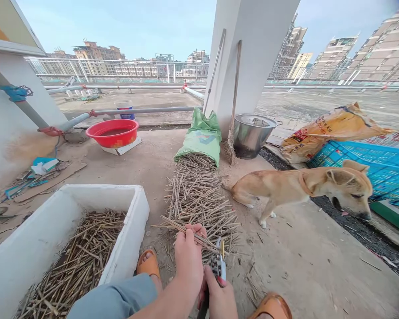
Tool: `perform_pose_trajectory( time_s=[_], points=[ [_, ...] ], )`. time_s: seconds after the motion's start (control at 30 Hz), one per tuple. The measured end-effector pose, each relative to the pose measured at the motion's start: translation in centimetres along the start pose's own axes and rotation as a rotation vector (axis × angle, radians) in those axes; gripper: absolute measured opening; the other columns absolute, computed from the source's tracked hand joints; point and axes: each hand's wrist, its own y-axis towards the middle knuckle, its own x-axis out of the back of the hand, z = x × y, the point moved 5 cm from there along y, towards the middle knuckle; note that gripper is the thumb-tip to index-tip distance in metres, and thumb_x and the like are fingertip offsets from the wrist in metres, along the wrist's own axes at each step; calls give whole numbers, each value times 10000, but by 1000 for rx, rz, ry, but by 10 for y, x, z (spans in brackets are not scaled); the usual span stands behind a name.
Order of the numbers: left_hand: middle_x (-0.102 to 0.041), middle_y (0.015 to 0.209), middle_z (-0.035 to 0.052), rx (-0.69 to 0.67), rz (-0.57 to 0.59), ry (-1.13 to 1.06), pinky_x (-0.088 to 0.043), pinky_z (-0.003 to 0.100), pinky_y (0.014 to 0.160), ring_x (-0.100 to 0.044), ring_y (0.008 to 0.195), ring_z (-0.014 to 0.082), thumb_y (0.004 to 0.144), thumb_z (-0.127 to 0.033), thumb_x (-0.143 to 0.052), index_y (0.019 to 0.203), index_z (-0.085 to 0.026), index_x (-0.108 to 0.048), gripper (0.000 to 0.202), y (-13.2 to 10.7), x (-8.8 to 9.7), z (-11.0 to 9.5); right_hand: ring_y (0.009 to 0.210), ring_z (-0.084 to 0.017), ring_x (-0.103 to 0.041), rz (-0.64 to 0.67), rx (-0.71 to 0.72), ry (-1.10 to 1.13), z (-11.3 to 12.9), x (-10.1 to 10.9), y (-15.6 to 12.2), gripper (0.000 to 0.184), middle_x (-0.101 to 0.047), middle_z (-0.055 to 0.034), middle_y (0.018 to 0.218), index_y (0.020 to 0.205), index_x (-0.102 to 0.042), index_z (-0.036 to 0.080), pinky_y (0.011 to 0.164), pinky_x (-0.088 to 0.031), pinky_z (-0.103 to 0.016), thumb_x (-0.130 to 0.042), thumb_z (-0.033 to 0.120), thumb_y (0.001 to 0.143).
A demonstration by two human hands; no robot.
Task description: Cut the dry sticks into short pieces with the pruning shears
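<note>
Here, in the head view, the left hand (190, 247) pinches a small bundle of thin dry stalks (177, 224) between thumb and fingers, the bundle lying roughly crosswise above a heap of cut stalks (199, 195). The right hand (219, 292), just beside and nearer the wearer, is curled around the handles of a pair of pruning shears (218, 265); the blades point up and away, close to the right-hand end of the bundle. Whether the blades touch a stalk, I cannot tell.

The heap spreads over the concrete floor from the mouth of a green woven sack (201, 141) lying on its side. To the left of the hands stands a white foam box (138, 217) with more stalk pieces inside, and beyond it a red plastic basin (113, 138). To the right of the heap a tan dog (275, 186) sits with its head turned to the right. Behind the dog are a lidded steel pot (252, 138), a straw broom (231, 144) leaning on a white pillar (249, 48), and a blue plastic crate (385, 161).
</note>
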Motion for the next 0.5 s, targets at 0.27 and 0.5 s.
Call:
perform_pose_trajectory(
  time_s=[0.27, 0.5],
  points=[
    [-667, 804, 87, 132, 72, -80, -539, 329, 757, -660, 694, 151, 804, -98, -488, 852, -139, -498, 64, 4, -8, -12, 388, -122, -449, 191, -2, -159, 10, 60, 21, 548, -453, 34, 429, 583, -515, 182, 406, -405, -263, -594, 723, 540],
    [-672, 812, 120, 348, 278, 127, -539, 323, 710, -657, 686, 163, 781, -120, -534, 870, -96, -544, 92, -10, -17, -5, 593, -148, -424, 434, 201, -594, 61, 95, -2, 512, -456, 17, 628, 726, -542, 208, 584, -348, -265, -512, 710, 630]
  ],
)
